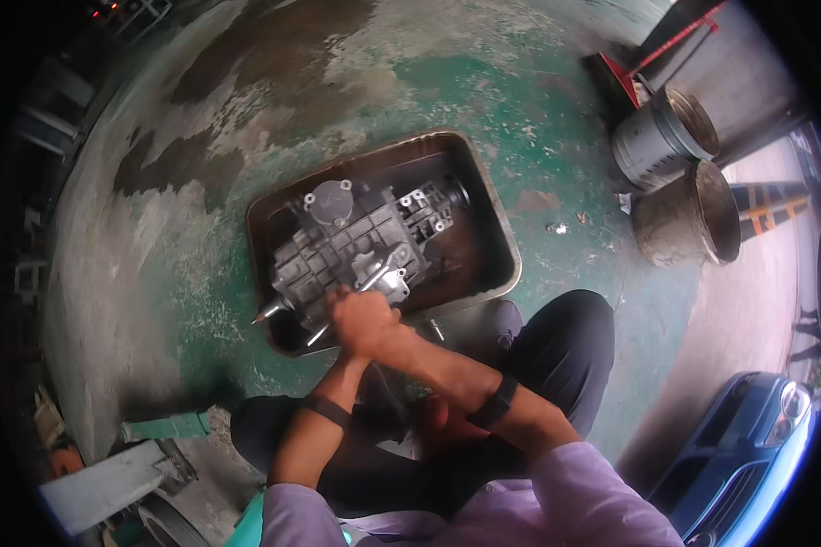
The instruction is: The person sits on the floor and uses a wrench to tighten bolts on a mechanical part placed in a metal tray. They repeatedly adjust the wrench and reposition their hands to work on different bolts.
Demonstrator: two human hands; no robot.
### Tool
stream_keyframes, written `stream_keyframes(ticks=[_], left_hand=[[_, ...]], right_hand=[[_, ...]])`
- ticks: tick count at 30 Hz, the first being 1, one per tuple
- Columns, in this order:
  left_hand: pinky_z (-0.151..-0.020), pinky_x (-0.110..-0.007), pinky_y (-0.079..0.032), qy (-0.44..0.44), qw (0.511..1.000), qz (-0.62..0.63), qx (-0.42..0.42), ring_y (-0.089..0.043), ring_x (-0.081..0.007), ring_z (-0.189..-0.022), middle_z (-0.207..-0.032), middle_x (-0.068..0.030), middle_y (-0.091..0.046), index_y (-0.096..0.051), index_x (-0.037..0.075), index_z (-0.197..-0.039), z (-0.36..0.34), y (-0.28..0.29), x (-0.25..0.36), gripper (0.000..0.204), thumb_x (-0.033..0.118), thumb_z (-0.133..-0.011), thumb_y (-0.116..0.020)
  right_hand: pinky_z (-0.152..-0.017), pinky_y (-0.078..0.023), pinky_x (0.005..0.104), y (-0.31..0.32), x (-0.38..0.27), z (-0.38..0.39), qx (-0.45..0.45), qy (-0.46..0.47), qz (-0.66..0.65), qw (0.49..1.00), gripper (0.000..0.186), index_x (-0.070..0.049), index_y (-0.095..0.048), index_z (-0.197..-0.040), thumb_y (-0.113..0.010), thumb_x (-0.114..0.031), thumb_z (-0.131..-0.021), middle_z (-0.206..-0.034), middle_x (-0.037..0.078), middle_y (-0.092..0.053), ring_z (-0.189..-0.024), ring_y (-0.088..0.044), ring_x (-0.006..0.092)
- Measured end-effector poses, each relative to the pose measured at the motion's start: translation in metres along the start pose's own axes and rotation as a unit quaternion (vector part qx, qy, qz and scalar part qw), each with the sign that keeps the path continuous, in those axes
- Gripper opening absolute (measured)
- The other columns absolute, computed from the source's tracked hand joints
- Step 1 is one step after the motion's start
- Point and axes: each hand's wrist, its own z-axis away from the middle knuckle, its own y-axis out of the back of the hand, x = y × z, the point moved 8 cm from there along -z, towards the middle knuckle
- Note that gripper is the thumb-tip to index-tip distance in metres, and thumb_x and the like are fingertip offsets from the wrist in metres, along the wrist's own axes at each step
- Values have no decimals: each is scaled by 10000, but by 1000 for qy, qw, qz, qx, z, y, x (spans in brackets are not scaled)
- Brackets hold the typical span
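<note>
A grey metal gearbox [351, 239] lies in a rusty rectangular metal tray [497, 239] on the worn green floor. My left hand [348, 308] and my right hand [381, 330] are pressed together at the gearbox's near end. Both are closed around the lower end of a shiny metal tool [380, 273] that reaches up onto the housing. A thin shaft [269, 313] sticks out of the gearbox to the left of my hands. Dark bands sit on both wrists. My knees in dark trousers [556, 346] are bent close to the tray.
Two metal buckets [666, 137] [689, 217] lie tipped at the right, with a red frame [643, 68] behind them. A blue car [748, 442] is at the lower right. A green metal piece [169, 425] and a grey block [109, 483] lie at the lower left.
</note>
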Motion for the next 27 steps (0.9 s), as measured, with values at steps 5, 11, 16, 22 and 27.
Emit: stream_keyframes(ticks=[5,11,16,22,27], left_hand=[[-764,-445,-471,3,998,-4,-67,-600,-371,-872,-848,-229,-628,-624,-6,-893,-3,-26,2,262,223,-813,-525],[-707,-453,-479,60,998,24,25,-598,-379,-826,-833,-219,-621,-606,-4,-834,-30,-5,-11,153,127,-800,-536],[-629,-449,-492,65,987,-12,148,-615,-378,-735,-775,-218,-615,-596,23,-802,-53,27,-8,103,95,-793,-523],[-773,-422,-477,15,988,-47,146,-590,-367,-901,-974,-246,-591,-583,-20,-975,-97,9,-6,210,6,-769,-552],[-776,-449,-467,19,992,-82,92,-566,-420,-921,-993,-295,-569,-517,-76,-1065,-101,10,6,311,-52,-756,-542]], right_hand=[[-645,-478,452,61,60,39,191,-134,-236,944,320,21,-512,-890,-527,-297,-854,-800,233,-620,-748,-606,397],[-621,-471,385,63,94,81,216,-197,-458,839,320,16,-553,-884,-511,-302,-882,-707,192,-618,-677,-634,290],[-596,-464,375,39,108,104,198,-218,-441,848,262,-5,-578,-815,-510,-254,-855,-638,163,-594,-631,-616,289],[-662,-451,456,19,111,110,173,-221,-381,881,283,6,-541,-828,-541,-276,-834,-790,230,-580,-783,-567,402],[-698,-434,480,26,111,109,165,-210,-421,867,325,20,-526,-853,-522,-304,-858,-752,245,-577,-796,-554,429]])
